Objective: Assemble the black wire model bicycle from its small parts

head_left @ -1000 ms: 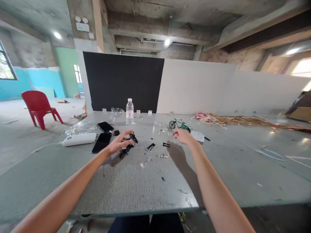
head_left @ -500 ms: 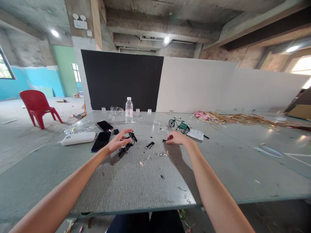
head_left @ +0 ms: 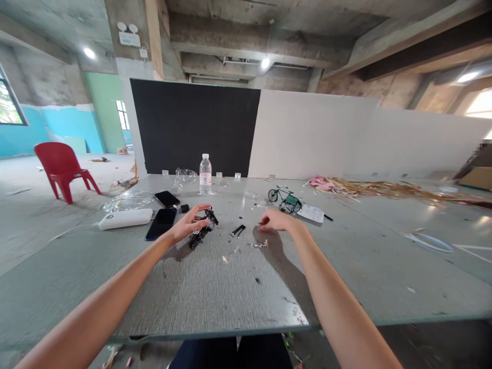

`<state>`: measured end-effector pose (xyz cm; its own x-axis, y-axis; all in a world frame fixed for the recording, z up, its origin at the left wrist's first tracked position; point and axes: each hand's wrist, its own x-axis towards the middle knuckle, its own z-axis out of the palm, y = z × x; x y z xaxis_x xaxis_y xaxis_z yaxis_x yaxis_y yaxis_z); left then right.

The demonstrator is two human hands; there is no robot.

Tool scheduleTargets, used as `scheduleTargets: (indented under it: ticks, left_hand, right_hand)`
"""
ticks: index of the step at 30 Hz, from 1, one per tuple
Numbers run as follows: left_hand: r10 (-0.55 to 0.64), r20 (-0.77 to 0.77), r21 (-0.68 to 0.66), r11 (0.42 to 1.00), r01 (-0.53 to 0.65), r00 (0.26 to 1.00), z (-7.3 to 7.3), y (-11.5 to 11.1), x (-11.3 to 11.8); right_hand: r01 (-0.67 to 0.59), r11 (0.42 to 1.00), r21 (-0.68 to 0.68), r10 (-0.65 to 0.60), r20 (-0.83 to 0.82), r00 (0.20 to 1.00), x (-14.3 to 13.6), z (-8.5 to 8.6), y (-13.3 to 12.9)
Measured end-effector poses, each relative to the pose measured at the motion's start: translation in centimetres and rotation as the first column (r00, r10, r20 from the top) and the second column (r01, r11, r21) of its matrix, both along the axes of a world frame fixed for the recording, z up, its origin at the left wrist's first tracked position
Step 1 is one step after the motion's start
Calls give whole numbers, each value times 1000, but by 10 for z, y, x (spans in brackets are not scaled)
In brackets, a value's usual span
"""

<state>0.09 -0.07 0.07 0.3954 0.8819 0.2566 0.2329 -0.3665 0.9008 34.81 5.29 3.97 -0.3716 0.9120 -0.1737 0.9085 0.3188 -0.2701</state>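
Observation:
My left hand point(head_left: 188, 224) is closed around a small black model bicycle point(head_left: 199, 239), which tilts on the tabletop with part of it behind the fingers. Over to the right, the fingertips of my right hand point(head_left: 275, 220) are pinched together close to the table; whatever they hold is hidden. Between the hands lies a small black forked part point(head_left: 238, 230). Just below my right hand is a thin pale part point(head_left: 259, 244). A green model bicycle point(head_left: 286, 199) stands beyond the right hand, beside a printed white sheet point(head_left: 310, 213).
On the left are two phones point(head_left: 161, 224), a white power bank point(head_left: 125, 219) with its cable and a small black block point(head_left: 184, 208). A water bottle point(head_left: 205, 177) stands at the back. Wood strips point(head_left: 369, 186) lie far right, and a looped pale strip point(head_left: 430, 241) rests nearer.
My right hand has shifted slightly, and the small dark piece that showed at its fingertips is out of sight. My left hand keeps its hold on the black model bicycle.

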Motion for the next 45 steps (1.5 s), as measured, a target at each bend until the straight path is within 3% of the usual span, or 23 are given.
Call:
scheduleTargets:
  ticks: [18,24,30,33,37,42,45]
  left_hand:
    - [-2,-16,3,1000,3,1000,5,-5,1]
    - [6,-10,1,1000,-6,1000,2,-2,-1]
    - [-6,-14,8,1000,6,1000,3,-3,-1]
    - [1,-24,13,1000,-1,1000,7,-7,1]
    - [-3,-32,11,1000,4,999,13,-13,2]
    - [5,-35,6,1000,-4,999,14,-14,2]
    - [4,-37,10,1000,-4,999,13,-14,2]
  right_hand:
    - [25,999,-39,-23,51,998,-6,-2,-2]
    - [6,999,-51,-7,-25,1000,-4,8,-8]
    - [7,948,-319,6,37,999,3,27,-21]
    - [-3,929,-370,30,67,997,-2,30,-26]
    - [-48,959,-280,49,-5,999,-6,28,-25]
    - [-50,998,-35,48,-45,998,0,15,-9]
    - [-19,1000,2,19,-54,998,2,7,-2]
